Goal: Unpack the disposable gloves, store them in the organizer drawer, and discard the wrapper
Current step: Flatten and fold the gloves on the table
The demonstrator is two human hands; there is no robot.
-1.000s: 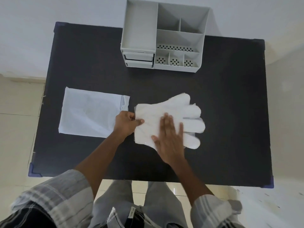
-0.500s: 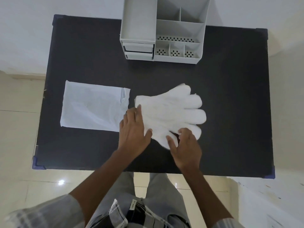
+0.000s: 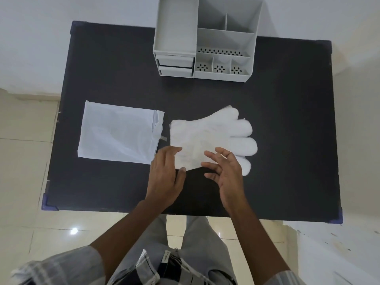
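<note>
White disposable gloves (image 3: 207, 138) — near cuff corner pinched by left hand (image 3: 164, 175); right hand (image 3: 225, 171) beside it, fingers spread, holding nothing; wrapper (image 3: 119, 134) left of the left hand.

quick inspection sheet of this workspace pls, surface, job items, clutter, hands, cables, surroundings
surface: black table, bare apart from the job's things.
job's things: stack of gloves lies flat mid-table, fingers pointing right; emptied wrapper lies flat to its left, torn end toward the gloves, not touching them; grey organizer at the far edge, both drawers shut.
clutter: nothing seen.
hands: left hand pinches the near cuff corner of the gloves; right hand open, over the near edge of the stack, gripping nothing.
cables: nothing seen.
surroundings: pale wall behind, tiled floor below; no bin in view.
</note>
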